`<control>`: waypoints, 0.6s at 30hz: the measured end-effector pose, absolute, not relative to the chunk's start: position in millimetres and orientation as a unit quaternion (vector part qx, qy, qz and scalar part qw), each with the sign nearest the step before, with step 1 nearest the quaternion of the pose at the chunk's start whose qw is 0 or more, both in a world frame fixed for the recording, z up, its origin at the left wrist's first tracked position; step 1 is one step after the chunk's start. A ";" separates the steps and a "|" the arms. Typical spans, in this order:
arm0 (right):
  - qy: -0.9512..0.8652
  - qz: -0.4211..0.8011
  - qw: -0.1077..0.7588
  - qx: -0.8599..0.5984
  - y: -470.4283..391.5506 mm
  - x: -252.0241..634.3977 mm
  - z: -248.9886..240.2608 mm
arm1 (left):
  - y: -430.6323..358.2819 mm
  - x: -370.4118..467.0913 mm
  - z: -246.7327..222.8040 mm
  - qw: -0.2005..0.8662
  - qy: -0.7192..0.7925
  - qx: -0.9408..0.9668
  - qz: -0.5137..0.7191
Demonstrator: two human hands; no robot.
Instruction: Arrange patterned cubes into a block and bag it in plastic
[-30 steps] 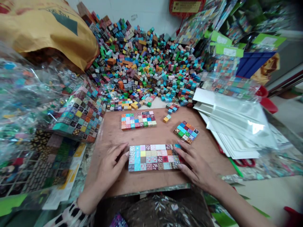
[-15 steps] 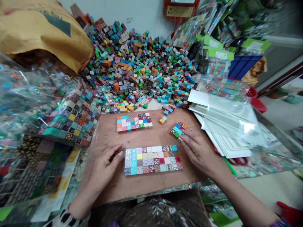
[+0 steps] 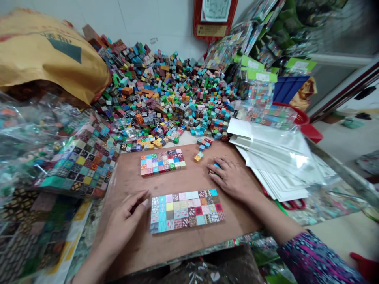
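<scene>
On the brown board (image 3: 130,252), a larger flat block of patterned cubes (image 3: 188,211) lies near the front. My left hand (image 3: 127,217) rests just left of it, thumb and fingers apart, holding nothing. A smaller cube block (image 3: 162,161) lies farther back on the left. My right hand (image 3: 229,175) lies over a small group of colored cubes (image 3: 214,167), which it mostly covers; its fingers are spread on top. A few loose cubes, among them a yellow one (image 3: 198,157), sit behind that hand.
A large heap of small cubes (image 3: 166,94) fills the back. On the right lie white cards (image 3: 266,157) under clear plastic, with a blue bin (image 3: 288,88) beyond. Wrapped cube packs (image 3: 85,161) and a yellow sack (image 3: 53,55) stand at the left.
My right hand has moved over the small cube group and now hides most of it. My left hand keeps its place beside the larger block. The whole view has shifted a little.
</scene>
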State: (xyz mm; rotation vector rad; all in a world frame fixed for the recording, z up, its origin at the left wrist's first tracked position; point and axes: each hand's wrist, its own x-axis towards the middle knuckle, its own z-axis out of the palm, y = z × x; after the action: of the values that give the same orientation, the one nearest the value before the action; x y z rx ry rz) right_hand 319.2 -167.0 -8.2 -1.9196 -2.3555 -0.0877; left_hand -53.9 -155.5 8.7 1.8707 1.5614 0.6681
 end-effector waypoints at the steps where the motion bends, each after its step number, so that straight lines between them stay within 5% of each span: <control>1: -0.771 -0.029 0.056 -0.634 -165.8 322.5 -10.1 | -155.3 -53.9 8.4 0.303 0.589 0.706 0.252; 18: -0.781 -0.040 0.061 -0.620 -89.3 332.5 16.7 | -156.8 -53.0 4.9 0.285 0.598 0.700 0.267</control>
State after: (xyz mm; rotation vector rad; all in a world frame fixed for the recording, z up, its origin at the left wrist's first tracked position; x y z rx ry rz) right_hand 332.5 -89.3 16.7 -1.8757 -2.3626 -0.1198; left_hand -53.0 -156.8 4.9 1.8711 1.5998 0.7143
